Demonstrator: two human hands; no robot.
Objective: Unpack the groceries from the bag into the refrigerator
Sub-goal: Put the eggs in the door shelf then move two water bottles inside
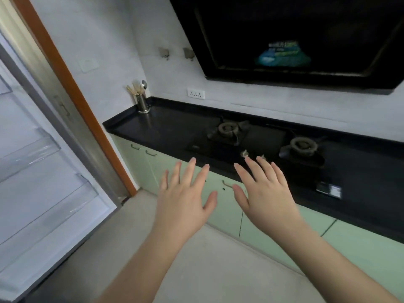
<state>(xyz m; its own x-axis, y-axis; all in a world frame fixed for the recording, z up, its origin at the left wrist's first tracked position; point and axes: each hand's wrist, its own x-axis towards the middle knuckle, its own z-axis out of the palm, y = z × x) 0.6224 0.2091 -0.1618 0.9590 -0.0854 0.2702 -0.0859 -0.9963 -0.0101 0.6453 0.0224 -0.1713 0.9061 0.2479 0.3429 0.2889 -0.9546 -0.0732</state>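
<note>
Hands: left hand (183,197) and right hand (265,193) outstretched, backs up, fingers spread, released, holding nothing.

A glossy black stone countertop (170,125) runs along pale grey-white walls (105,40), above pale green cabinet doors (227,206) with small metal handles. A black two-burner gas hob (258,143) is set into it, beneath a slanted black range hood (306,29). A steel utensil cup (142,103) stands in the corner, near a white wall socket (196,93). The floor is light beige tile (196,259).
</note>
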